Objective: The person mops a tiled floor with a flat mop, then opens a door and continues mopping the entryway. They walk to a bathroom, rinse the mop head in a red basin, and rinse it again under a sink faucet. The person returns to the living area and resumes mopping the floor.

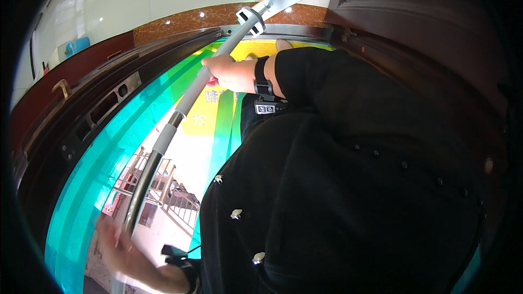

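Note:
A long pole (165, 138) of grey sleeves and shiny metal tube slants from upper right to lower left. At its top is a flat rectangular head (282, 1) with an orange edge, like a flat mop's, and a white and dark collar (252, 21). My right hand (218, 70) is closed around the upper grey sleeve. Lower down, my left hand (122, 247) crosses the pole near its lower part; motion blur hides whether its fingers grip it. A black strap with a small device (270, 107) circles my right forearm, and another dark device (175, 252) sits at my left wrist.
Translucent teal curtain strips (94, 179) hang along the doorway, over a yellow mat (196, 110) bearing writing. On the left is a dark door edge with a metal lock plate (110, 104); a dark panelled door (380, 4) stands upper right. Metal railings (179, 212) show beyond.

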A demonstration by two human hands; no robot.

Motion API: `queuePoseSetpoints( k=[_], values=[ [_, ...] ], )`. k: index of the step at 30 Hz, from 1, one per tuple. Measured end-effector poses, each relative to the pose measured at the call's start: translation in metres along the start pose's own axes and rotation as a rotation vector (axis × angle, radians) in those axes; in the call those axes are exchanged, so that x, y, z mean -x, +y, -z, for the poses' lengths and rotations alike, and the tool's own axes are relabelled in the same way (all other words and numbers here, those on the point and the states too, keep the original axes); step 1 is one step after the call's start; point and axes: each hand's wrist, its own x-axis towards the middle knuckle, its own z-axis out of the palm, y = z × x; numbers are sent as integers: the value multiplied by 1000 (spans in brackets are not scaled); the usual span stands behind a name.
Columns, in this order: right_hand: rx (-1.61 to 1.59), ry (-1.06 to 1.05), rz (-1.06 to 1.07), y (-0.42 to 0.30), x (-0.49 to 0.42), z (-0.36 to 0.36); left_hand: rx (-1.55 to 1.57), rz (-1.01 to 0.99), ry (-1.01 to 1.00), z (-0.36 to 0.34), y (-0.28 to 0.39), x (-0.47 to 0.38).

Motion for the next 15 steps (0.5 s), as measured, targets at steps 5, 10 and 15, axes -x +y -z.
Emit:
queuePoseSetpoints(
  k=[5,10,15],
  values=[
    [219,58,-110,13,8,15,-87,-328,-504,-90,68,15],
    [259,-248,-133,-1,-16,55,-31,-173,-612,-138,67,11],
    [-152,-140,32,-28,-69,96,145,-92,-718,-158,45,3]
  ],
)
